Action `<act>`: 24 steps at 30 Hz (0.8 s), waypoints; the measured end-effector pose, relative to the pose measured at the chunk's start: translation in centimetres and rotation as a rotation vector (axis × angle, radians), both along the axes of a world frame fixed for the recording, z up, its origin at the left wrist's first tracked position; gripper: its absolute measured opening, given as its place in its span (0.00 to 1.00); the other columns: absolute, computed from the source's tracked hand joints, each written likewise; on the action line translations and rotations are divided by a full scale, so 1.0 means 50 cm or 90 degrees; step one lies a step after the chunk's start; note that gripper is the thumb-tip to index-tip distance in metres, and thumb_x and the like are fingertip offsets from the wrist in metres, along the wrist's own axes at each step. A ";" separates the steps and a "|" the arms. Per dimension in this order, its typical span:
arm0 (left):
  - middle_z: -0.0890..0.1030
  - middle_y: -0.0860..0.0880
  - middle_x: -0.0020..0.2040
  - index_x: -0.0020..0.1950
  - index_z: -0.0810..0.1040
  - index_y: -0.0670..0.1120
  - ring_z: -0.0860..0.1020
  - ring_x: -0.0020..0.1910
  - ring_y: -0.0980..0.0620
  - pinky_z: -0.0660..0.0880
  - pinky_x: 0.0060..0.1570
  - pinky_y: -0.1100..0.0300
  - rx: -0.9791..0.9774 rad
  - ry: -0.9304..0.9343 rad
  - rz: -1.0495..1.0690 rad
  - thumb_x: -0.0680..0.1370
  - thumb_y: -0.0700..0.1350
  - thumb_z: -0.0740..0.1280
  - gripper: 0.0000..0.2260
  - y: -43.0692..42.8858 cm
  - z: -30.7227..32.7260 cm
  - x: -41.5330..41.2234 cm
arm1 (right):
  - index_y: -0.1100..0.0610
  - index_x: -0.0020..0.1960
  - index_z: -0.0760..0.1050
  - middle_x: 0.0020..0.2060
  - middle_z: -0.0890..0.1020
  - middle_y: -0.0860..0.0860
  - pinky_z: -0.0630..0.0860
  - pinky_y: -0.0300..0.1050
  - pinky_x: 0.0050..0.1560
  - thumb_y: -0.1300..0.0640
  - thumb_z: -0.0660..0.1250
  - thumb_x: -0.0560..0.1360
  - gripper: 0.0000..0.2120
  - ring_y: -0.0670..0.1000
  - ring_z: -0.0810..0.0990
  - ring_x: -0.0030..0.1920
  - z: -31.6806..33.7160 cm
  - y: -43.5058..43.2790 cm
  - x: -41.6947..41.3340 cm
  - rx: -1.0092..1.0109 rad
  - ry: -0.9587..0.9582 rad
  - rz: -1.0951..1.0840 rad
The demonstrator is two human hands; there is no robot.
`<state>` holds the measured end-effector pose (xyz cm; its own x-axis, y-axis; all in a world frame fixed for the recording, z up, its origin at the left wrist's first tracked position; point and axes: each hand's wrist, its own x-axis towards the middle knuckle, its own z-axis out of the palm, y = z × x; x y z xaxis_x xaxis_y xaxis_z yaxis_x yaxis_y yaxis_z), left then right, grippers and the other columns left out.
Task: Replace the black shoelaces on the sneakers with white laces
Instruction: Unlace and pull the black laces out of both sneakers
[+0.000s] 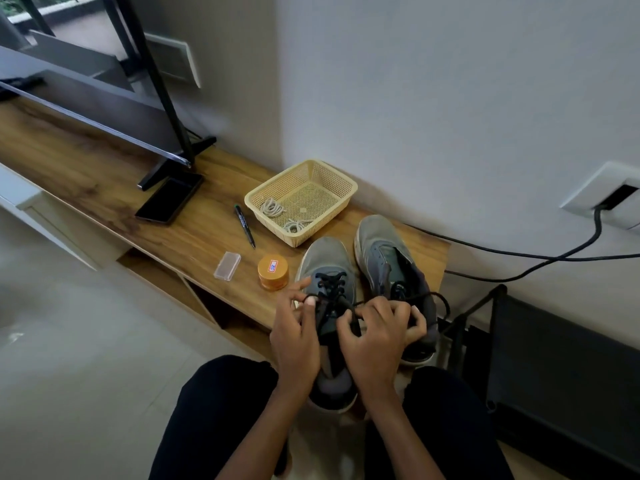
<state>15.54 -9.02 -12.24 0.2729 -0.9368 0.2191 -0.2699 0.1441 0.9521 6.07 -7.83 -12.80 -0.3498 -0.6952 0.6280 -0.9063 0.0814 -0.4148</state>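
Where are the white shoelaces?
In the head view, the white laces lie coiled in the yellow basket by the wall, just behind the two grey sneakers and to the right of the black pen.

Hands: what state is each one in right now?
Left hand: pinching the black lace.
Right hand: fingers curled round the black lace.

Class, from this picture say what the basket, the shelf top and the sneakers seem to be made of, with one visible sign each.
Basket: probably moulded plastic, matte cream; regular mesh holes. Shelf top: wood or wood-look laminate, faint sheen; brown grain streaks. Sneakers: seemingly fabric, dull worn grey, no shine; pale rubbery-looking soles.
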 end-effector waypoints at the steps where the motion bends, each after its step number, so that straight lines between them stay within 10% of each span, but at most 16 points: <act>1: 0.78 0.56 0.60 0.52 0.68 0.57 0.78 0.55 0.58 0.78 0.51 0.56 0.024 0.053 0.020 0.81 0.45 0.59 0.06 -0.004 0.004 0.002 | 0.57 0.32 0.75 0.32 0.76 0.48 0.61 0.58 0.60 0.54 0.65 0.68 0.09 0.50 0.70 0.44 -0.002 0.000 -0.001 -0.001 0.002 -0.001; 7: 0.79 0.48 0.56 0.56 0.73 0.46 0.78 0.56 0.53 0.76 0.43 0.67 0.168 0.294 0.032 0.79 0.37 0.61 0.08 -0.033 0.025 0.020 | 0.57 0.33 0.76 0.32 0.76 0.49 0.62 0.56 0.59 0.54 0.65 0.69 0.08 0.51 0.71 0.43 -0.005 0.002 -0.004 -0.015 0.001 0.002; 13: 0.73 0.54 0.65 0.50 0.80 0.53 0.67 0.68 0.53 0.62 0.66 0.53 -0.120 -0.261 -0.160 0.72 0.51 0.64 0.10 -0.040 0.012 0.037 | 0.58 0.33 0.76 0.33 0.76 0.50 0.62 0.51 0.56 0.55 0.66 0.68 0.08 0.51 0.70 0.42 -0.005 0.002 -0.005 -0.010 -0.001 0.006; 24: 0.73 0.54 0.66 0.44 0.82 0.53 0.63 0.70 0.47 0.63 0.65 0.45 -0.136 -0.402 -0.206 0.71 0.56 0.64 0.11 -0.052 -0.002 0.039 | 0.59 0.33 0.76 0.33 0.76 0.50 0.64 0.49 0.55 0.56 0.66 0.70 0.09 0.51 0.72 0.40 -0.007 0.003 -0.007 -0.015 -0.016 0.018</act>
